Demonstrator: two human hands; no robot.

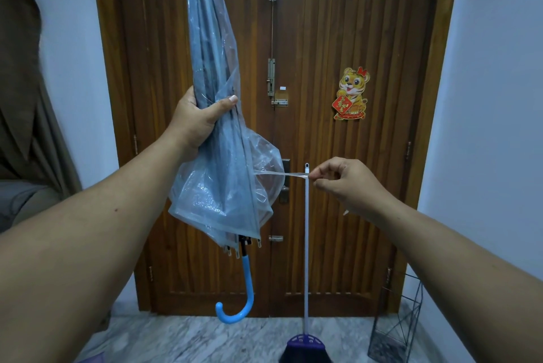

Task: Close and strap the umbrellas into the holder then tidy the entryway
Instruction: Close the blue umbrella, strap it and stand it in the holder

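Clear-plastic umbrella (217, 139), folded, upright left of centre, blue handle (238, 295) downward. Left hand (197, 118) clenched around canopy. Right hand (346, 183) pinching strap (279, 173) pulled taut rightward. Wire holder (396, 321) lower right.

marble floor (205, 339), grey-white veined; broom (305, 348) standing on it at 6 o'clock, blue head down, white pole upright; black wire holder (395, 324) on it at 4 o'clock, near the wall
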